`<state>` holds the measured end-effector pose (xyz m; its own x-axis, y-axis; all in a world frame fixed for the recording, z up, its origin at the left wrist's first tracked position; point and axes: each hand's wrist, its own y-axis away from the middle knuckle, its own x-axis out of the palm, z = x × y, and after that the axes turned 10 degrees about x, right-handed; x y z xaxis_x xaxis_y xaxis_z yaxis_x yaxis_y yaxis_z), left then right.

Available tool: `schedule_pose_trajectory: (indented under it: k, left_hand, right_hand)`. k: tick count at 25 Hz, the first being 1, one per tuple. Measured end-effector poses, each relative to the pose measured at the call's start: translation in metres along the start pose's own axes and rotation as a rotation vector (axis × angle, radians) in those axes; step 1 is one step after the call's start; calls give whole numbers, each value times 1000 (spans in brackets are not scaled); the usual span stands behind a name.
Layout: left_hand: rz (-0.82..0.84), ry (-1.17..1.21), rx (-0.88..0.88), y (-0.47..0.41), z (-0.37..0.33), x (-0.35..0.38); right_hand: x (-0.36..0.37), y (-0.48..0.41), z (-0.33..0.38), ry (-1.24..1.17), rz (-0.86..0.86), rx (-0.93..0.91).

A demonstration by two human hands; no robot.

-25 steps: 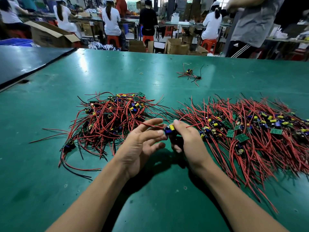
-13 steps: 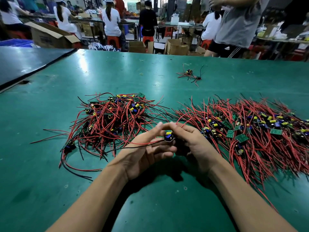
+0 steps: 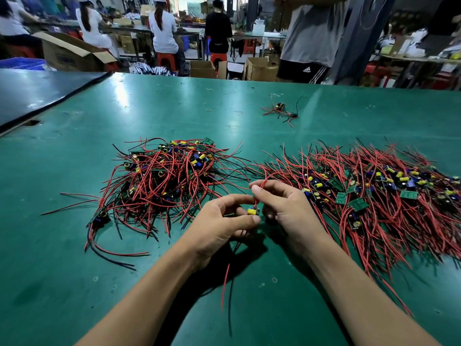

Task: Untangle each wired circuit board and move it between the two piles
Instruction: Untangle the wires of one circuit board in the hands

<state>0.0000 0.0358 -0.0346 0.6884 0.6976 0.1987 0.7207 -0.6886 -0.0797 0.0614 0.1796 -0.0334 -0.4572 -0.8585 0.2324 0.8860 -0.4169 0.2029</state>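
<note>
Between two piles on the green table (image 3: 174, 106), my left hand (image 3: 219, 226) pinches a small circuit board (image 3: 253, 211) with a yellow capacitor. My right hand (image 3: 284, 206) pinches one of its red wires just above the board. Another red wire and a black one hang from under my left hand toward me. A tangled pile (image 3: 164, 178) of boards with red and black wires lies to the left. A wider, flatter pile (image 3: 374, 196) of the same boards spreads to the right.
Two stray wired boards (image 3: 282, 109) lie farther back on the table. A dark mat (image 3: 37, 96) covers the far left. A person in a grey shirt (image 3: 314, 33) stands at the far edge. Seated workers, stools and cardboard boxes (image 3: 72, 53) fill the background.
My hands have drawn slightly apart; the right one rose with a red wire while the left keeps the board. Loose wires now hang down toward me. The grey-shirted person moved left.
</note>
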Motion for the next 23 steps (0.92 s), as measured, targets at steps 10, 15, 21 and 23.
schedule_pose_trajectory:
  k: [10, 15, 21, 23]
  left_hand:
    - [-40, 79, -49, 0, -4, 1]
    - [-104, 105, -31, -2, -5, 1]
    - [-54, 30, -42, -1, -3, 0]
    - [-46, 25, -42, 0, -3, 1]
  right_hand:
    - [2, 7, 2, -36, 223, 174]
    - [5, 8, 1, 66, 185, 89]
    - [-1, 2, 0, 85, 202, 120]
    - [-5, 2, 2, 104, 305, 188]
